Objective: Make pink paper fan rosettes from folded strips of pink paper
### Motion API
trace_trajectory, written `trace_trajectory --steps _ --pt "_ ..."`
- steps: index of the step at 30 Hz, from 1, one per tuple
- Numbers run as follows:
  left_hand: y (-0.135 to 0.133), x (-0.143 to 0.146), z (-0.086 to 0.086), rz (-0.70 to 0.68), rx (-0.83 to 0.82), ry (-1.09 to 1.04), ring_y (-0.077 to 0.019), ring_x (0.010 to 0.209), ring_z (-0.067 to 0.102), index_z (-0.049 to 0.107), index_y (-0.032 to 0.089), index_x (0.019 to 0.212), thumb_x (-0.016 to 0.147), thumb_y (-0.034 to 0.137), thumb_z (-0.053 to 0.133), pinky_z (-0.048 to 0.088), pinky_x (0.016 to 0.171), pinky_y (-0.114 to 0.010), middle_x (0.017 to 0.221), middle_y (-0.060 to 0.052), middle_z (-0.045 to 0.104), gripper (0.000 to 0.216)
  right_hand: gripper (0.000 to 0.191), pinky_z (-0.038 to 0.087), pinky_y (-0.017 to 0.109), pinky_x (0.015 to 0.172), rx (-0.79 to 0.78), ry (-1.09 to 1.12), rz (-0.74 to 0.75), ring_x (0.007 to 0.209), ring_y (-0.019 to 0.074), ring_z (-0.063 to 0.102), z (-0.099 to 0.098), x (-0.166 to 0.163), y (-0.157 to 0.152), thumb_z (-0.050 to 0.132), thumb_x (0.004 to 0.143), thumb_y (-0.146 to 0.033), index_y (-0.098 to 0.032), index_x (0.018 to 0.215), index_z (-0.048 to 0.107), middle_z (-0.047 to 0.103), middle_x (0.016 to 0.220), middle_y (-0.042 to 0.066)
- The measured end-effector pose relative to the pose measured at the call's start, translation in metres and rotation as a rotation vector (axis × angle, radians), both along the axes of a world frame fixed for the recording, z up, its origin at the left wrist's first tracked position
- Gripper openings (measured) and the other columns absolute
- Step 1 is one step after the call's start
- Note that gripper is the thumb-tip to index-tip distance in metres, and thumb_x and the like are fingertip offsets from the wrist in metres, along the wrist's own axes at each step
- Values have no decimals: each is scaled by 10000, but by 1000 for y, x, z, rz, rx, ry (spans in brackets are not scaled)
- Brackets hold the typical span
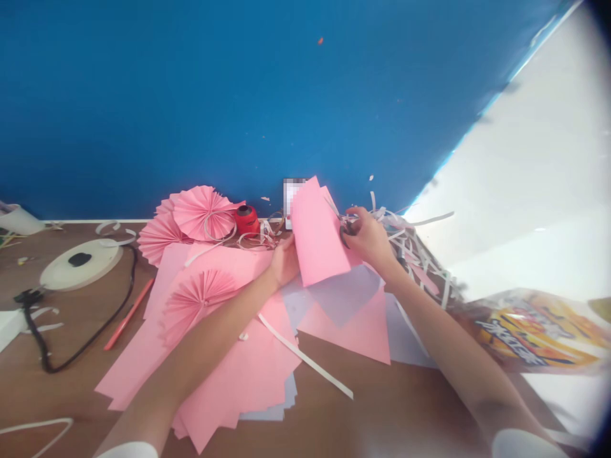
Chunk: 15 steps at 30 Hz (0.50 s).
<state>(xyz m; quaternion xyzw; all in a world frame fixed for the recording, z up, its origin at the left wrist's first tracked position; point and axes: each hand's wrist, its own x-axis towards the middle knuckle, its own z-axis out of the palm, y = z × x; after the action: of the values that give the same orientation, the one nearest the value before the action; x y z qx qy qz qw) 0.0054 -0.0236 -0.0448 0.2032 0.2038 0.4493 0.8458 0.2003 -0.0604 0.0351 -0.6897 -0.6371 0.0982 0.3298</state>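
My left hand (pixel 285 261) is closed on the left edge of a folded pink paper sheet (pixel 317 235), held tilted up above the table. At the sheet's right edge, my right hand (pixel 371 240) is closed around dark-handled scissors (pixel 345 228); a thin blade lies against the paper, and the fingers partly hide the handles. Under my left forearm lies a pleated pink paper fan (pixel 203 296) on a spread of pink sheets (pixel 258 375). More pink rosettes (pixel 205 213) lean by the wall. Below the held sheet lie pink and pale lilac sheets (pixel 348 296).
A red round container (pixel 247 220) stands by the blue wall (pixel 286 95). White paper strips (pixel 429 267) pile up at right, near a yellow printed plastic package (pixel 539 327). To the left are a pale disc (pixel 81 264), a black cable (pixel 95 343) and a red pen (pixel 128 315).
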Motion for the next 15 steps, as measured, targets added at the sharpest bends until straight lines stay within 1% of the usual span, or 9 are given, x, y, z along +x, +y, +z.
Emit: trace_trajectory --steps 1,3,5,7,9,11,13,15 --pt "0 1 -2 21 2 17 -216 990 656 620 111 1089 876 304 539 427 1011 -371 971 -89 722 298 385 389 303 605 26 -132 -53 727 228 586 -1 -1 -1 533 804 -283 -227 1184 524 652 825 55" --pt "1 4 -6 86 29 45 -190 957 660 620 134 1039 865 254 567 437 995 -346 932 -64 720 218 307 387 326 644 69 -360 -101 856 273 574 0 -3 -5 455 865 -265 -212 1154 544 638 958 109" --pt "1 6 -9 149 82 57 -164 937 655 609 157 1014 852 225 594 448 974 -326 939 -41 711 176 263 389 348 690 106 -528 -85 943 299 540 2 -5 -10 396 902 -244 -186 1082 578 605 1023 147" --pt "2 7 -10 164 138 62 -139 899 650 595 184 1021 841 233 622 461 946 -313 967 -21 700 189 247 390 364 735 130 -615 -36 963 305 518 6 -8 -15 405 899 -234 -169 1045 593 587 1027 160" --pt "1 8 -11 142 178 77 -120 827 643 587 209 1041 829 267 646 476 903 -309 956 -7 691 227 255 394 373 775 136 -610 55 962 299 516 10 -12 -19 444 877 -227 -168 1080 585 586 1028 153" --pt "0 8 -10 110 216 108 -114 783 634 591 229 1063 818 285 661 483 863 -304 940 -5 683 261 301 406 367 802 133 -519 153 982 288 523 11 -18 -21 477 850 -218 -179 1136 565 592 1053 135" --pt "-3 8 -8 88 247 174 -136 813 632 621 216 1036 813 272 664 482 847 -303 949 -26 680 234 345 425 341 812 105 -362 258 1008 263 540 9 -24 -22 499 827 -208 -193 1169 542 602 1094 110" --pt "-8 7 -4 109 265 270 -173 886 626 645 183 998 831 275 637 488 852 -322 998 -60 671 190 365 439 321 824 71 -221 360 1036 243 551 4 -29 -21 512 809 -202 -201 1173 532 607 1136 90"
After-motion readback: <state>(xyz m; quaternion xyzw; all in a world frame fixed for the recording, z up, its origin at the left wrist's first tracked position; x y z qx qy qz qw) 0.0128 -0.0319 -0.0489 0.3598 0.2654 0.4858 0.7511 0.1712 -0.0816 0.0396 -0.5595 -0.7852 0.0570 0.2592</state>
